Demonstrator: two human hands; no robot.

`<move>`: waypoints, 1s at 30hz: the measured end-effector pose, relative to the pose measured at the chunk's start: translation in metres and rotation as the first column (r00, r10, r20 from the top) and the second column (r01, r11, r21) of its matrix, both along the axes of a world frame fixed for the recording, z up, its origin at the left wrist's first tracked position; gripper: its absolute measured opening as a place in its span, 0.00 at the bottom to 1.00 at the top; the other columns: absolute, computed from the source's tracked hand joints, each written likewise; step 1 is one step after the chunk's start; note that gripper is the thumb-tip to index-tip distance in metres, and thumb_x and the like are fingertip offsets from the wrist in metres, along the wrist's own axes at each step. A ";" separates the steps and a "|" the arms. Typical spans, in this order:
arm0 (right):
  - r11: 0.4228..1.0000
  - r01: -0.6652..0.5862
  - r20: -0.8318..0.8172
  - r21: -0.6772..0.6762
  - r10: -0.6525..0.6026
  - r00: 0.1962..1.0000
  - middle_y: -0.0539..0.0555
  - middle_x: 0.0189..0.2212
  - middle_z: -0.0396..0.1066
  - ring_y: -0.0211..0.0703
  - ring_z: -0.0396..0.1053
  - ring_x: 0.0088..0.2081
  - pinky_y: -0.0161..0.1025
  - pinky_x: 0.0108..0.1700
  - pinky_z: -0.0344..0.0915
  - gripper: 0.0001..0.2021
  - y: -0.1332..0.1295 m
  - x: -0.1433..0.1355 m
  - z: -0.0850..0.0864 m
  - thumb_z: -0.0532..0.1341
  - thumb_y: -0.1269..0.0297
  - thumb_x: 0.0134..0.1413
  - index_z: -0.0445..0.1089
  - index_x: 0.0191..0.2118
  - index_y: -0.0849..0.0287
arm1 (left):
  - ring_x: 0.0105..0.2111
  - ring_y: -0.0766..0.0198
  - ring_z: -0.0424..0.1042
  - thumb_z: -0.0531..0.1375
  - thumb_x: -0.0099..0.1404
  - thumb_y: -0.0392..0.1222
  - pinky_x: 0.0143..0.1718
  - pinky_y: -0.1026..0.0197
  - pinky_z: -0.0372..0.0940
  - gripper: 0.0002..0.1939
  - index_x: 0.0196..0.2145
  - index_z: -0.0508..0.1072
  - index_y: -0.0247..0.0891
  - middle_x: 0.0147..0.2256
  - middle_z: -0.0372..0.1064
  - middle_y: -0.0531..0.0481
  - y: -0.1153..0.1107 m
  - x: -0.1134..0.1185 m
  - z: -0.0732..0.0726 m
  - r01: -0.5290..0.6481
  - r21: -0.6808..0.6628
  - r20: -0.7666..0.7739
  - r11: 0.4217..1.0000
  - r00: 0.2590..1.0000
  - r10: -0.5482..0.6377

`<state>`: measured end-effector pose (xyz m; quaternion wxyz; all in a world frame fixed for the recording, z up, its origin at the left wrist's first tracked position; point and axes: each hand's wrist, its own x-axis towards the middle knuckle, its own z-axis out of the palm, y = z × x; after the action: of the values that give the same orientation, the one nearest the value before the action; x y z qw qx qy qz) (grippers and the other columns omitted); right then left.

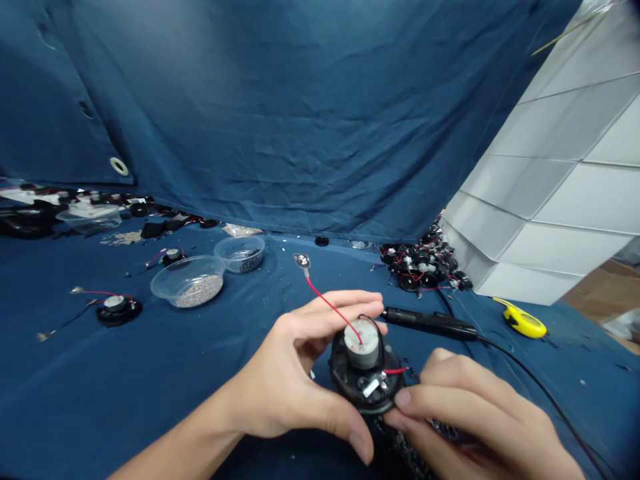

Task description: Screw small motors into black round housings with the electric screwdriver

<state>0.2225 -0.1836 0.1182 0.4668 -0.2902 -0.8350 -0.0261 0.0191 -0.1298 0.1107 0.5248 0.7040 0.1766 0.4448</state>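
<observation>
Head view, with places told from the round black unit [345, 387] between the hands:

1. Well to its left lies a similar wired piece [117, 312], leads spread over the blue cloth.
2. Nearer, beyond and left of the unit, stand a clear tub [165, 283] of greyish bits and a smaller tub [225, 257].
3. Left hand [295, 380]: fingers curve behind the unit, thumb apart in front; I cannot tell whether they press on it.
4. The unit itself, tilted, carries a silver cylinder [363, 343]. It looks light and stiff, perhaps slick at the edge. Best held by its rim; the thin red wire [327, 301] and small white part [371, 387] seem fragile, so no pulling there.
5. Beyond and right is a heap of similar pieces [423, 263]; nearer, a black corded tool [433, 323].
6. Right hand [480, 407]: thumb and fingertip pinch the unit's near right rim; the other fingers are bent.
7. Farther right of the unit lies a yellow tool [524, 321].
</observation>
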 end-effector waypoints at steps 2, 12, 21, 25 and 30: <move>1.000 0.008 0.019 0.021 -0.009 1.000 0.49 0.21 0.73 0.35 0.71 0.21 0.32 0.32 0.72 0.03 0.000 0.001 0.003 0.62 0.68 0.57 0.71 0.32 0.58 | 0.57 0.44 0.60 0.77 0.32 0.39 0.54 0.50 0.64 0.43 0.50 0.73 0.47 0.54 0.65 0.42 -0.001 0.000 0.001 -0.004 0.039 -0.017 0.999 1.000 0.005; 0.993 0.009 0.066 0.116 -0.017 0.998 0.48 0.20 0.69 0.33 0.66 0.20 0.32 0.23 0.64 0.05 0.002 0.005 0.000 0.62 0.75 0.53 0.73 0.33 0.60 | 0.57 0.45 0.60 0.76 0.37 0.34 0.53 0.51 0.64 0.45 0.53 0.69 0.54 0.56 0.62 0.46 -0.005 0.001 0.002 -0.120 0.278 -0.026 0.953 0.991 0.132; 0.985 -0.001 0.085 0.172 -0.014 0.996 0.49 0.20 0.68 0.34 0.64 0.21 0.34 0.24 0.61 0.05 0.007 0.003 -0.011 0.62 0.76 0.52 0.72 0.34 0.61 | 0.50 0.52 0.68 0.75 0.40 0.33 0.51 0.53 0.67 0.42 0.53 0.69 0.57 0.56 0.60 0.47 -0.010 -0.003 -0.001 -0.126 0.279 -0.035 0.952 0.989 0.141; 0.988 -0.015 0.069 0.156 0.004 0.998 0.52 0.26 0.71 0.37 0.66 0.26 0.36 0.29 0.63 0.05 0.026 0.004 -0.026 0.63 0.74 0.52 0.71 0.36 0.62 | 0.51 0.51 0.67 0.73 0.44 0.34 0.51 0.52 0.67 0.36 0.50 0.71 0.55 0.54 0.62 0.47 -0.013 -0.018 -0.009 -0.227 0.241 -0.073 0.944 0.965 0.251; 0.970 0.164 0.121 -0.182 -0.143 0.982 0.53 0.30 0.71 0.38 0.67 0.30 0.37 0.35 0.63 0.07 0.107 0.003 -0.052 0.58 0.65 0.59 0.71 0.38 0.61 | 0.56 0.49 0.63 0.70 0.51 0.35 0.55 0.51 0.63 0.28 0.49 0.72 0.46 0.55 0.63 0.45 -0.010 -0.074 -0.031 -0.518 0.148 -0.109 0.842 0.838 0.535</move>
<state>0.2259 -0.0764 0.0662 0.3881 -0.3957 -0.8324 0.0024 -0.0549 -0.1401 0.0795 0.3271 0.6873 0.3761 0.5283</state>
